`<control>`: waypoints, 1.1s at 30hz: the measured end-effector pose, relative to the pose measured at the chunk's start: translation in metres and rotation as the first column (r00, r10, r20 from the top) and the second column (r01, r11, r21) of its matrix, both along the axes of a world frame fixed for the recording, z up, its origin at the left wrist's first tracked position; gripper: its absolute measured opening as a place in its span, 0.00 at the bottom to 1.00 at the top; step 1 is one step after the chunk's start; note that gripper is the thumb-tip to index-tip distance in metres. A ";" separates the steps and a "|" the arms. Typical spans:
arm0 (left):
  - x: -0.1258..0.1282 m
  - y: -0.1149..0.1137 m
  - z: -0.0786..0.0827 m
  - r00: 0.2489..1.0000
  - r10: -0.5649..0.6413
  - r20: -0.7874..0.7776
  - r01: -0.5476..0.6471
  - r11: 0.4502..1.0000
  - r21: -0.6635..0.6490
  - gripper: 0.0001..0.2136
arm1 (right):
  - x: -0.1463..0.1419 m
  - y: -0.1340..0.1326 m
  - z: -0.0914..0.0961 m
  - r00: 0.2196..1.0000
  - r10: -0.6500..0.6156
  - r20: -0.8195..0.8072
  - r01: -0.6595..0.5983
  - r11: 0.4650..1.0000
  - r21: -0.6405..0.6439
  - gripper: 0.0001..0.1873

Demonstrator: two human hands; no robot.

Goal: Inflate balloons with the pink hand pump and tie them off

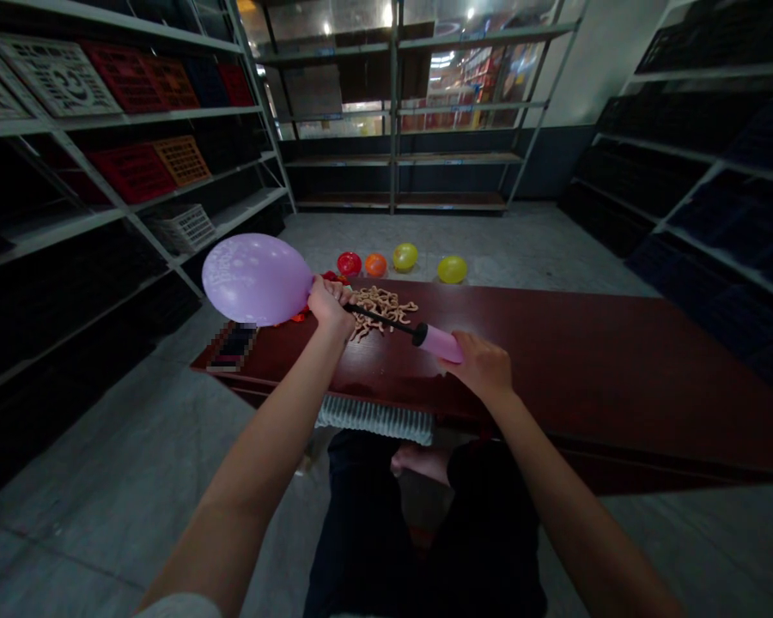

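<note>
A large inflated purple balloon (256, 280) with faint white print points left from my left hand (331, 305). The fingers of that hand are closed around the balloon's neck, where the black rod of the pump comes in; the joint itself is hidden. My right hand (481, 365) is wrapped around the pink barrel of the balloon pump (439, 343). Between my hands the black rod shows at length, slanting down to the right. Beneath it, a pile of tan, uninflated long balloons or similar strips (380, 309) lies on the dark red table (554, 352).
Red and orange pieces (300, 316) lie partly behind my left hand. A pixelated phone-like object (234, 345) rests at the table's left end. Beyond the table sit a red balloon (349, 263), an orange balloon (374, 265) and yellow balloons (452, 269). Shelves with crates (132, 172) stand around.
</note>
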State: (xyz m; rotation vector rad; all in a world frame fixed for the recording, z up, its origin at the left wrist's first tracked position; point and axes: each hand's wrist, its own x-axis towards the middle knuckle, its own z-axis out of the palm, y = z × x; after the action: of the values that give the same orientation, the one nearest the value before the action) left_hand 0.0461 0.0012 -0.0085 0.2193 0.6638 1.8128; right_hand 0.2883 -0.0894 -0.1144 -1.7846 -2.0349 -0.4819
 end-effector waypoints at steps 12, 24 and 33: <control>0.070 -0.027 -0.018 0.986 -0.165 0.015 0.165 0.986 0.036 0.23 | -0.035 -0.025 0.045 0.997 -0.070 -0.035 0.064 0.988 -0.143 0.22; 0.038 -0.012 -0.023 0.984 -0.177 0.020 0.178 0.981 -0.081 0.19 | -0.015 -0.038 0.035 0.999 -0.041 0.007 0.042 0.976 -0.214 0.25; 0.005 0.003 -0.009 0.994 -0.109 0.013 0.110 0.989 -0.094 0.18 | 0.019 -0.040 0.035 0.997 -0.069 0.023 0.072 0.928 -0.366 0.25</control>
State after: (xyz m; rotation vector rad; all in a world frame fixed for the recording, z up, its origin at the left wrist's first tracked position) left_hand 0.0510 0.0038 -0.0175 0.1814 0.7170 1.6722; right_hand 0.3074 -0.1292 -0.0792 -2.0751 -2.1846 -0.1318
